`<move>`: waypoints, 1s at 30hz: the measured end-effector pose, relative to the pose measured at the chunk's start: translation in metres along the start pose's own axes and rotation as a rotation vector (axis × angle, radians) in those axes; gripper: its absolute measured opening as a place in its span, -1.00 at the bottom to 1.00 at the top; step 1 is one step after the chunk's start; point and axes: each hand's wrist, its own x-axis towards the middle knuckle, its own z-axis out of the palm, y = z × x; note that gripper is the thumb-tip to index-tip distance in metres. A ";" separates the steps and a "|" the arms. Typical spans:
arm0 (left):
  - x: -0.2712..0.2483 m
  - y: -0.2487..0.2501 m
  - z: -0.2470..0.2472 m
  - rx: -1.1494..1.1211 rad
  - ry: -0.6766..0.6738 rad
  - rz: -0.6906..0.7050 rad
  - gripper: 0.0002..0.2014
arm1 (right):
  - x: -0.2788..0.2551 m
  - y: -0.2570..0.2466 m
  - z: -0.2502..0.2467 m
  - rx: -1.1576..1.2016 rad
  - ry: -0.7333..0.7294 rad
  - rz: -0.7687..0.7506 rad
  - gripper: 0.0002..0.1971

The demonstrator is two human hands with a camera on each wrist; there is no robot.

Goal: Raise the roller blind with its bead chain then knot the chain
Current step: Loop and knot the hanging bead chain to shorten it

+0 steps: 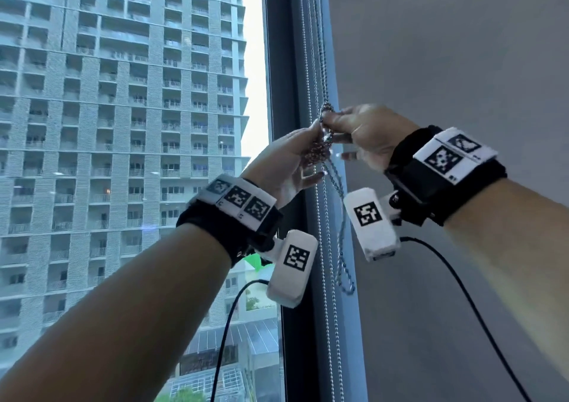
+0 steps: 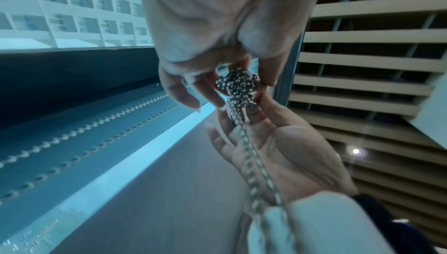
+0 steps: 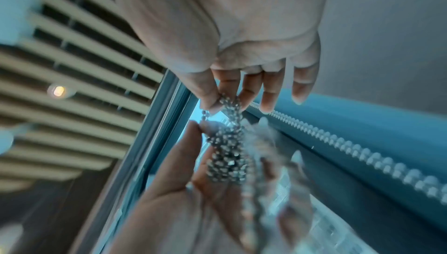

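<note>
A silver bead chain hangs down along the window frame. Part of it is gathered into a tangled bunch between both hands. My left hand is palm-up under the bunch and grips it between thumb and fingers. My right hand pinches the strands just above, between thumb and forefinger. Below the hands a loose loop of chain dangles. In the left wrist view the bunch sits between the two hands' fingertips. No blind fabric shows over the glass.
A second pair of bead chains runs straight down the dark window frame. A plain grey wall is on the right. Black cables hang from the wrist cameras. A slatted ceiling is overhead.
</note>
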 end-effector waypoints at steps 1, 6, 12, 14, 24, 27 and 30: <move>-0.001 -0.003 -0.002 0.048 0.060 0.016 -0.78 | 0.000 0.001 0.000 -0.070 0.042 -0.021 -0.80; -0.003 -0.008 -0.006 0.060 0.170 0.068 -0.84 | -0.004 0.002 0.000 0.233 0.125 -0.010 -0.73; -0.005 -0.006 -0.008 0.073 0.268 0.191 -0.85 | -0.024 0.007 -0.007 0.398 0.049 -0.219 -0.78; -0.006 -0.007 -0.009 0.097 0.308 0.252 -0.89 | -0.029 0.012 -0.009 0.382 0.056 -0.255 -0.77; -0.008 -0.008 -0.013 0.277 0.313 0.265 -0.87 | -0.063 0.036 -0.002 0.356 -0.339 -0.002 -0.72; -0.011 -0.011 -0.012 0.271 0.296 0.261 -0.88 | -0.074 0.054 0.008 0.333 -0.350 0.055 -0.67; -0.014 -0.013 -0.008 0.254 0.250 0.262 -0.91 | -0.084 0.070 0.020 0.341 -0.304 0.060 -0.65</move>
